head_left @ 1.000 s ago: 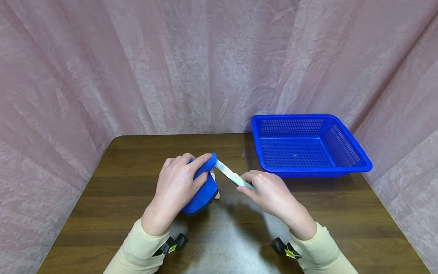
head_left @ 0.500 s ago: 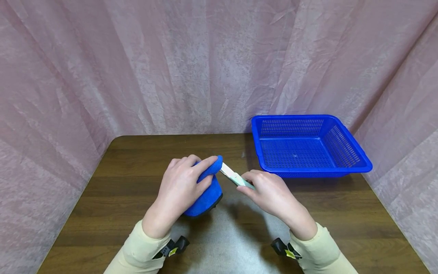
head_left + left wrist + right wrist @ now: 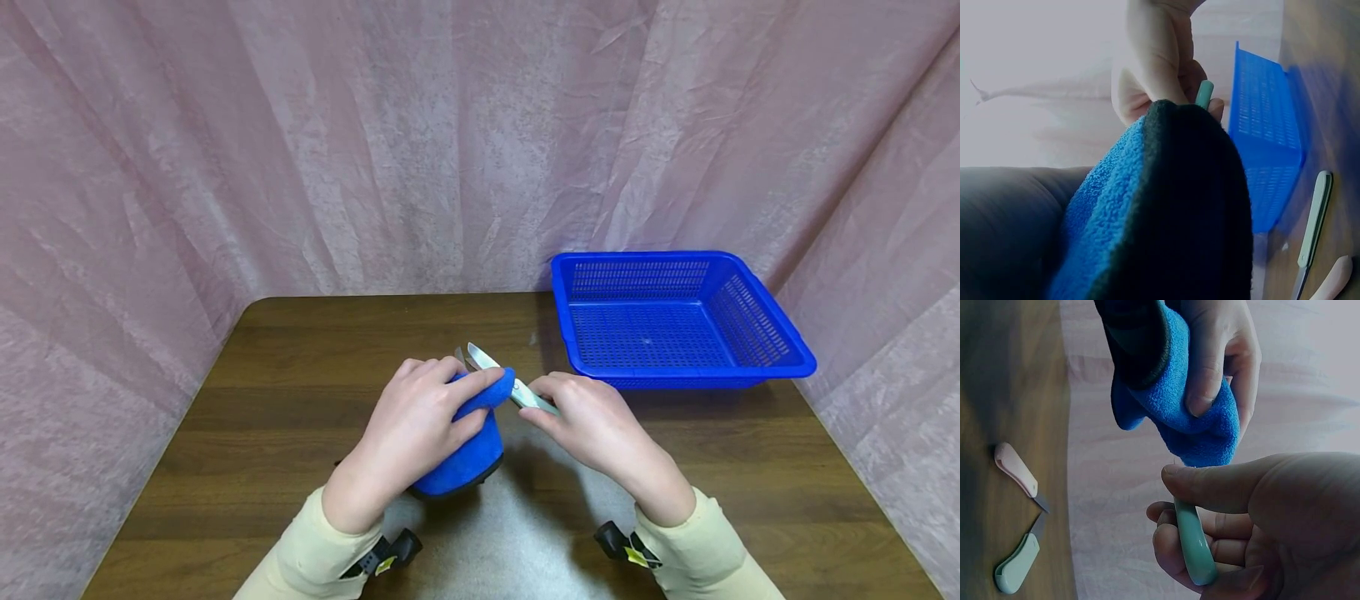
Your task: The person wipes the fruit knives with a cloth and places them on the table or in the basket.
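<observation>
At the left, the folded blue cloth (image 3: 461, 462) is gripped by the left hand (image 3: 420, 417), its fingers closed over the top and its thumb pressed in at the near side; a dark edging is shown along the lower rim of the cloth. On the wooden table (image 3: 300, 350), a pink-handled knife (image 3: 1017, 470) and a second green-handled knife (image 3: 1019, 565) are seen lying in the right wrist view, their blade tips close together. The blade of the pale green knife (image 3: 536, 402) is crossed by the cloth fold just to the right of the left fingers, and its tip is left exposed beyond the fold. The handle is held between the thumb and curled fingers of the right hand (image 3: 588, 423). Farther right, behind that hand, a blue basket (image 3: 697, 372) is set.
</observation>
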Motion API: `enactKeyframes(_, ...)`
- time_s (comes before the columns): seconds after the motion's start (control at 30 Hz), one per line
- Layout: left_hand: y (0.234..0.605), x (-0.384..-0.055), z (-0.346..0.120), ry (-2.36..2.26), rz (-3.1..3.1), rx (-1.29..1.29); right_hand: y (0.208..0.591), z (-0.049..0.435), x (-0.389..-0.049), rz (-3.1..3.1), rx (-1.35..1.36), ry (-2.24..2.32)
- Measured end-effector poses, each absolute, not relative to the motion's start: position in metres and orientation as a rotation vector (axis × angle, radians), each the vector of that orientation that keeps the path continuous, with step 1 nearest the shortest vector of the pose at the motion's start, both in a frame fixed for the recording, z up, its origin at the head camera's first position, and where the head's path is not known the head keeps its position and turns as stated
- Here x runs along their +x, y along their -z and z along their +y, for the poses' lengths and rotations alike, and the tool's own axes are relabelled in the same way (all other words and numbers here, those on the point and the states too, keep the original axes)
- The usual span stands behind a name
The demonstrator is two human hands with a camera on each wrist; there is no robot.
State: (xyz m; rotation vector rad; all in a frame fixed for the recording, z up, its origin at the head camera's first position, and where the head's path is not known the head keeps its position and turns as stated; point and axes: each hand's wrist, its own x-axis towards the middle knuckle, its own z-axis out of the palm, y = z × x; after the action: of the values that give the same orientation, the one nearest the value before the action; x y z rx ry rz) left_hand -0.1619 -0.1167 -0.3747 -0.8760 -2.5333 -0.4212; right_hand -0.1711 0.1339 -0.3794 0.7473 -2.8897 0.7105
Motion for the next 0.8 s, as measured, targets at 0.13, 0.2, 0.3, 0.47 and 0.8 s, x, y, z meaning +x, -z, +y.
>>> enactKeyframes(0.13, 0.3764, -0.1616, -0.1157, 0.409, -2.530, -0.897, 0.3796, 0.1336, -0.1713, -2.887, 0.749, -0.709)
enactKeyframes(0.2, 0.3768, -0.1614, -0.1155, 0.401, -2.534, -0.901, 0.3796, 0.1334, -0.1713, -2.889, 0.748, -0.711)
enactKeyframes(0.3, 0.3769, -0.1609, -0.1152, 0.393, -2.540, -0.904, 0.3795, 0.1333, -0.1712, -2.894, 0.746, -0.713)
enactKeyframes(0.47, 0.3780, -0.1610, -0.1148, 0.380, -2.542, -0.908, 0.3796, 0.1330, -0.1709, -2.888, 0.746, -0.710)
enactKeyframes(0.8, 0.3783, -0.1612, -0.1148, 0.354, -2.571, -0.894, 0.3798, 0.1326, -0.1703, -2.887, 0.751, -0.696)
